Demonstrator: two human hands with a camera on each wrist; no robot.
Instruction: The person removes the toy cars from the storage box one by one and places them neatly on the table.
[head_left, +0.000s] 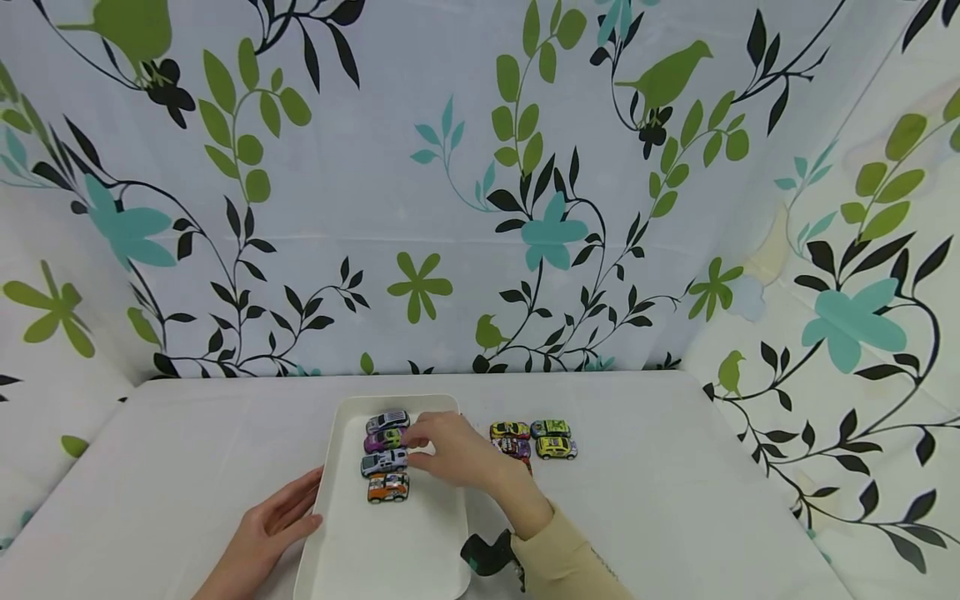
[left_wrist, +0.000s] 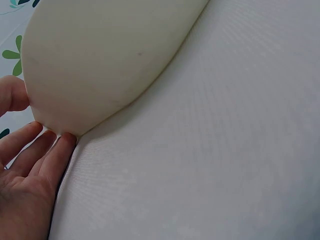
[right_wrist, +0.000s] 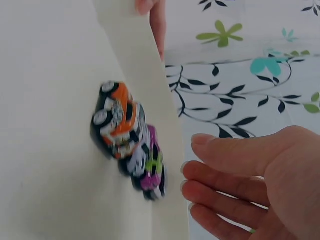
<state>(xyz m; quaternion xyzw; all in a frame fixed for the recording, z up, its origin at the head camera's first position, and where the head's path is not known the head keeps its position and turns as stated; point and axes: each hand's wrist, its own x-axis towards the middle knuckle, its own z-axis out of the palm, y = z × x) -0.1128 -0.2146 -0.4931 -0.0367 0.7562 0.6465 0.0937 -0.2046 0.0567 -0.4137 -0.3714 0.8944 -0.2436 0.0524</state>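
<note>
A white tray (head_left: 397, 550) holds several toy cars in a column near its far end. Among them are a silver-blue toy car (head_left: 384, 462), a purple and green toy car (head_left: 386, 439) and, closest to me, an orange toy car (head_left: 387, 487). My left hand (head_left: 272, 523) touches the tray's left wall from outside, fingers extended; the left wrist view shows its fingertips (left_wrist: 66, 140) on the wall. Over the tray, my right hand (head_left: 450, 450) has its fingertips beside the right ends of the purple and silver-blue cars. Thumb and fingers (right_wrist: 225, 186) are apart in the right wrist view, holding nothing.
To the right of the tray more toy cars stand in a group, including a green toy car (head_left: 551, 427) and a yellow toy car (head_left: 557, 447); my right forearm partly covers this group. A black device (head_left: 487, 554) is at my right wrist. Patterned cloth (head_left: 465, 300) surrounds the white table (head_left: 645, 517).
</note>
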